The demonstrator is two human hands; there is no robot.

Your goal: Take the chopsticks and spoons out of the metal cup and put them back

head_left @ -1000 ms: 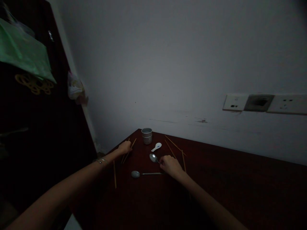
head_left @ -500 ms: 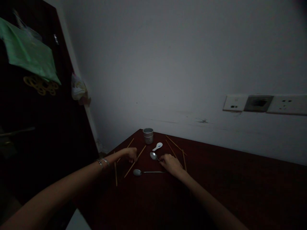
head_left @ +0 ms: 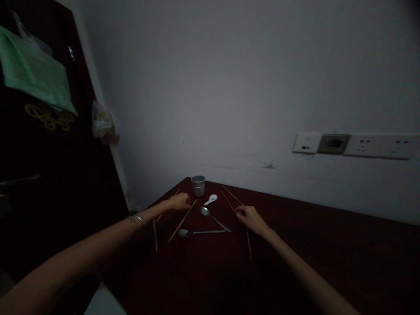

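My left hand (head_left: 181,201) is closed, its fingers turned down beside the upper part of a slanting wooden chopstick (head_left: 180,224). What it holds, if anything, is hidden. Behind its wrist lies another chopstick (head_left: 160,216), and a further chopstick (head_left: 155,236) is left of that. My right hand (head_left: 252,218) has its fingers pinched at the lower end of a chopstick (head_left: 227,199). A second chopstick (head_left: 231,193) and a third chopstick (head_left: 249,247) lie partly under this hand. Between my hands are a metal spoon (head_left: 214,218), another metal spoon (head_left: 205,232) and a white soup spoon (head_left: 211,199).
A metal cup (head_left: 198,187) stands upright near the far corner of the dark red table (head_left: 203,275). The wall (head_left: 210,96) with sockets (head_left: 361,145) rises behind. At the left is a dark door (head_left: 65,183) with a green cloth (head_left: 36,72) hanging on it.
My right hand has left the metal spoon, which now lies with its handle end by the other spoon's, and moved right to the chopsticks. My left hand has shifted slightly up. The view has turned right.
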